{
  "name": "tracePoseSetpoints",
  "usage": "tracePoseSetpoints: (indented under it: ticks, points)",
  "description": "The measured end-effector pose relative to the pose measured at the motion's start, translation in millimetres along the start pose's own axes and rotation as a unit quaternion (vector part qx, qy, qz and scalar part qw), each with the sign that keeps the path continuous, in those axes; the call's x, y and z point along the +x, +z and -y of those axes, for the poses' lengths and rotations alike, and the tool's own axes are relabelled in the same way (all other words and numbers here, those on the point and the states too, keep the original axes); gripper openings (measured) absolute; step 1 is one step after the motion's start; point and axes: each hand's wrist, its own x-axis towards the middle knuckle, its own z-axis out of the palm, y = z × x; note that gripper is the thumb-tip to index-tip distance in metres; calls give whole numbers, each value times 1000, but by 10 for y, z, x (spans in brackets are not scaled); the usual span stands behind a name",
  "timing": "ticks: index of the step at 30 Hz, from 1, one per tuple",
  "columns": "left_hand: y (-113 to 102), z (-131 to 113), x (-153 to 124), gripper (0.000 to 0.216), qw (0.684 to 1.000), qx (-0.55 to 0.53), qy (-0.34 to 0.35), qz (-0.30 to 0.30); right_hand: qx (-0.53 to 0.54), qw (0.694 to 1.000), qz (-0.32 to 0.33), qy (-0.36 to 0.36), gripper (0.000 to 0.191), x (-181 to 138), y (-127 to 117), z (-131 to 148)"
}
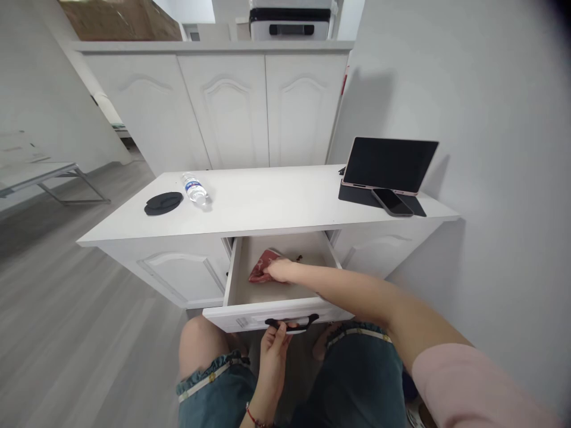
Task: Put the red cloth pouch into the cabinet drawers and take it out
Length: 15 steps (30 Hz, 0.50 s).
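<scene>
A white drawer stands pulled out of the low white cabinet in front of me. Inside it lies a red patterned cloth. My right hand reaches into the drawer and rests on that cloth, fingers closed over its edge. My left hand comes up from below between my knees and its fingers curl around the black drawer handle. A small dark item lies just behind my right hand; I cannot tell what it is.
On the cabinet top lie a water bottle on its side, a black round lid, a propped tablet and a phone. Tall white cupboards stand behind. A wall runs along the right; grey floor lies to the left.
</scene>
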Motion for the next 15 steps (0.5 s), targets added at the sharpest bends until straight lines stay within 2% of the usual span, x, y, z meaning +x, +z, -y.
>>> tracePoseSetpoints:
  ticks: [7,12,15]
  points:
    - [23,-58,109,20,1000,-10,-3,12,33,999,-37,10,32,-137,-135,-344]
    - [50,-91,226,21,1000,3,-14,13,111,981,-157,17,25,-562,-362,-556]
    - [74,-115,292,22,1000,0,-9,15,212,947,-238,34,23,-980,-432,-588]
